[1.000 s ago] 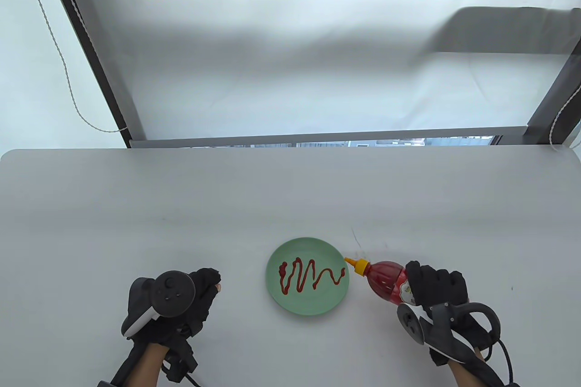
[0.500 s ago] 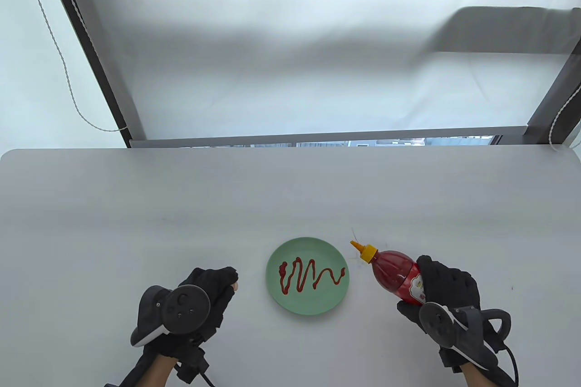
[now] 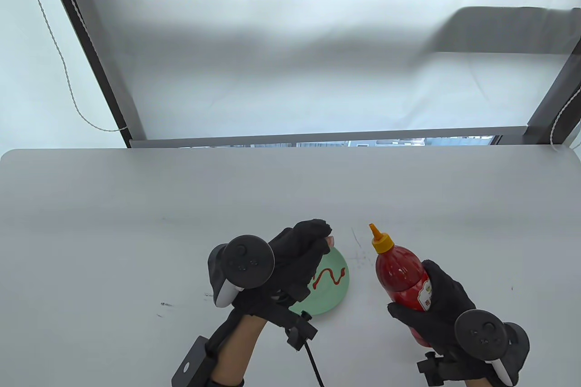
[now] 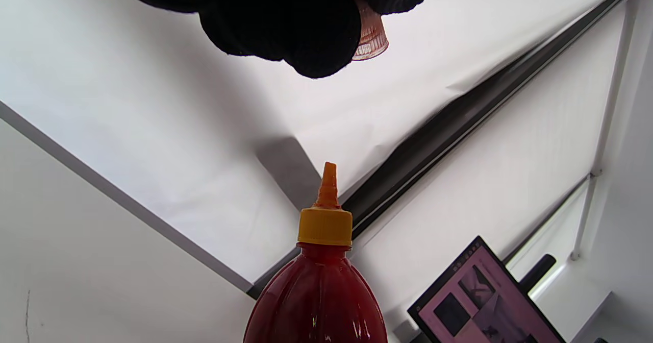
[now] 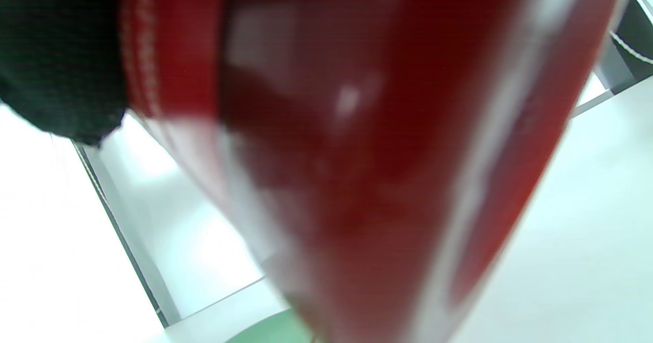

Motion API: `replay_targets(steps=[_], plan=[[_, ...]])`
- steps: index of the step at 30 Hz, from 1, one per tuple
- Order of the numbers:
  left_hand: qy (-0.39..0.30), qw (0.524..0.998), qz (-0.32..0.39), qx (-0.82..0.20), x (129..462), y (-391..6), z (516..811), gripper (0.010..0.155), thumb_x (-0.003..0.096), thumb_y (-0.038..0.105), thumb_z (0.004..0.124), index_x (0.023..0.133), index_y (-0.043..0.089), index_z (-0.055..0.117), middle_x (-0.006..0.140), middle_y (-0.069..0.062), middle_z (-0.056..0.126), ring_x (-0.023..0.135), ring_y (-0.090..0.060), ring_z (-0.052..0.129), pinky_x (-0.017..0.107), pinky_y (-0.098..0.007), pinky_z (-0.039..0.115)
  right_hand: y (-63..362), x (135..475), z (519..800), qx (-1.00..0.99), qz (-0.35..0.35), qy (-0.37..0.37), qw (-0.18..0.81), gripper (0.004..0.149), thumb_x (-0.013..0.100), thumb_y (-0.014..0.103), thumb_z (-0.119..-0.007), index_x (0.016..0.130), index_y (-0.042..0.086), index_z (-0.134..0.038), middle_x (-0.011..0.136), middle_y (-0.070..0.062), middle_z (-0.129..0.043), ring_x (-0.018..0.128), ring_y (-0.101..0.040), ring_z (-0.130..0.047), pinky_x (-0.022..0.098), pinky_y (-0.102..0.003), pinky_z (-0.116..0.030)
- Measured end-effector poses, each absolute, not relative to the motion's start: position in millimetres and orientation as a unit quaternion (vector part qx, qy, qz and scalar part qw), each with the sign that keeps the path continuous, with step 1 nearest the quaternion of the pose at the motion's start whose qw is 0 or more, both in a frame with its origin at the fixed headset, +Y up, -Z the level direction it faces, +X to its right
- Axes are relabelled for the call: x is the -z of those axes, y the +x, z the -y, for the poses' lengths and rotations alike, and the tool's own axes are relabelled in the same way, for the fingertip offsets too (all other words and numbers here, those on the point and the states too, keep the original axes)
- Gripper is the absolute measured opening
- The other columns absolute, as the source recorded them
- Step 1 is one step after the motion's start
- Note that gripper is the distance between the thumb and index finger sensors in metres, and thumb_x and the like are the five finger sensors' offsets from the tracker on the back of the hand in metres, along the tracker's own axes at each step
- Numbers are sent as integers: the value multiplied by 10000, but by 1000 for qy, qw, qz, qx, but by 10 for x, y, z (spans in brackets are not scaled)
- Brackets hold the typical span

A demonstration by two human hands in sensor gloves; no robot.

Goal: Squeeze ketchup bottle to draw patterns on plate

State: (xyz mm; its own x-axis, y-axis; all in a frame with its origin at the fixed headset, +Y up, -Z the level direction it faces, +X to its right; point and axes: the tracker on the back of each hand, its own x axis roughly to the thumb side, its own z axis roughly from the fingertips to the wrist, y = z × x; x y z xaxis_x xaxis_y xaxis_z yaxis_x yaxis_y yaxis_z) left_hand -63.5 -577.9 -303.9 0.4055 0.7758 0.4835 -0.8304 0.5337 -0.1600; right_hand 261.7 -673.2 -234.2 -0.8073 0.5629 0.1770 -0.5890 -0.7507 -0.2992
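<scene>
Ketchup bottle stands near upright, nozzle up, just right of the green plate on the white surface. Right hand grasps its lower body, fingers wrapped around. Left hand hovers over the plate, hiding most of the red zigzag; its fingers pinch a small clear cap, seen in the left wrist view. Drawing looks finished; recapping seems the step in hand. Next move calls for lining the cap over the orange nozzle tip and pressing it on.
</scene>
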Motion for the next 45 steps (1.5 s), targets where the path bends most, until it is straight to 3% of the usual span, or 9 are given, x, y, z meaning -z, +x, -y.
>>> replay_targets(steps=[6,19,27,45], plan=[[51,818,258,-512,3114,-563,5944,438,613,310,679,997,102,646,825,-126,905,726,-383,860,500,-547,748,2460,2295,6771,-908,145,73,387,1015,425,700,-976,1155,132,-557,1040,-202,-808,882,-374,-867,728,-634,-717],[27,794,254,-551,3170,-616,6061,426,614,306,658,991,109,643,798,-109,906,702,-366,867,488,-535,755,2230,2257,6882,-909,119,98,388,1014,434,701,-969,1155,125,-549,1045,-204,-797,888,-379,-855,730,-634,-712],[25,815,268,-513,3155,-571,6056,433,618,312,657,998,106,635,807,-114,894,714,-377,850,502,-544,736,2196,2248,6897,-913,114,106,377,1012,432,697,-972,1156,130,-550,1047,-205,-797,890,-378,-855,730,-635,-711],[25,879,365,-305,3083,-590,5878,417,612,329,654,974,124,678,739,-100,910,698,-364,853,511,-556,725,2088,2213,6897,-927,112,138,330,999,434,688,-972,1153,131,-560,1051,-206,-795,893,-383,-851,735,-637,-705]])
